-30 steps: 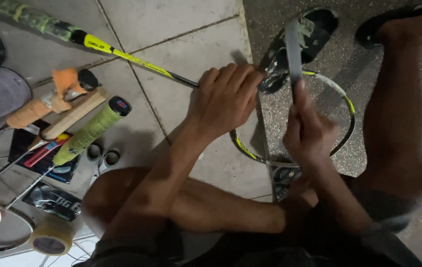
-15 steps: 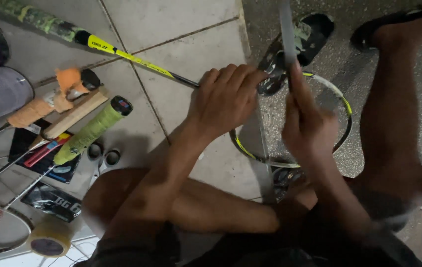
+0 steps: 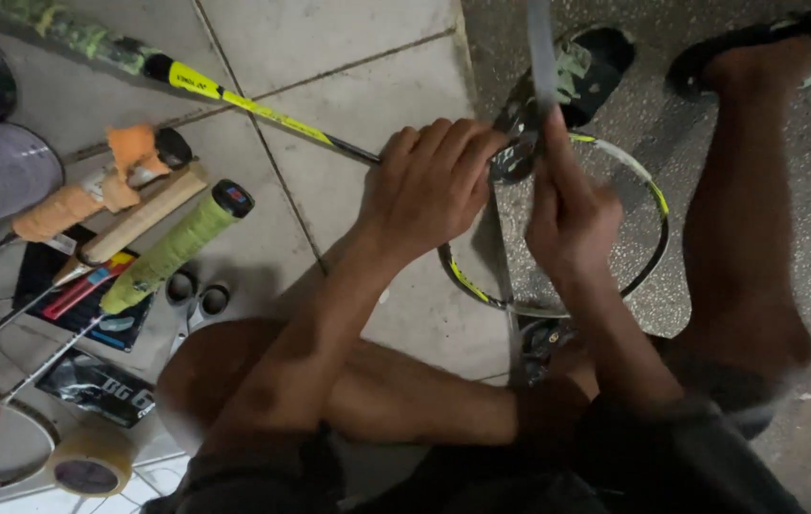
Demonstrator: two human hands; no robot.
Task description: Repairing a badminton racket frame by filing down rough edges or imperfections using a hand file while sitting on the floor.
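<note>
While the left hand (image 3: 429,190) clamps the racket frame (image 3: 648,195), right-hand fingers (image 3: 557,157) pinch a grey strip (image 3: 540,48).

Racket repair spot: tiled floor (image 3: 329,38), spare rackets (image 3: 172,249), tape roll (image 3: 89,464).

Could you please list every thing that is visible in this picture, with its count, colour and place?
racket: one, yellow and black frame, under both hands at centre
strip of tape: one, grey, pulled upward from the right hand
spare racket handles: three, orange, tan and green grips, left on the tiles
scissors: one pair, pale loops, beside the green grip
tape roll: one, beige, bottom left
round tubes: two, dark and grey, left edge
sandals: two, dark, top right
left hand: on the racket's throat
right hand: pinching the strip
</note>
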